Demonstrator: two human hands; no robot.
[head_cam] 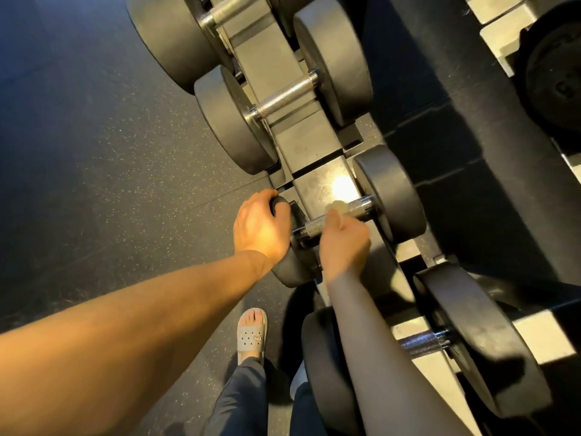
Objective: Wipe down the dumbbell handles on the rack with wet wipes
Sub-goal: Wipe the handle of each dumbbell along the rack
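Right hand point(344, 243): fingers curled, pinching a wet wipe point(336, 209) and pressing it onto the knurled handle point(314, 224) of the dumbbell lying directly under it on the rack point(314, 146). Left hand point(261, 225): curling over the near weight head point(290, 272), just left of the right hand, apparently steadying it. Far weight head point(390, 193): sitting just beyond and to the right of the right hand, resting in the rack cradle. Wipe: looking thin, limp and damp, bunching into a small pale wad; likely needing to be wrapped round the bar under finger pressure, since the knurling is probably snagging soft material. Handle: steel, rigid and rough-textured, offering good friction; the smooth collars at either end are likely turning slick when wet. Dumbbell: judged heavy, best rolled in its cradle by the head and not lifted. Neighbouring handles: one point(286, 97) waiting farther ahead of the hands, one point(421, 343) lying nearer the body, beside the right forearm.
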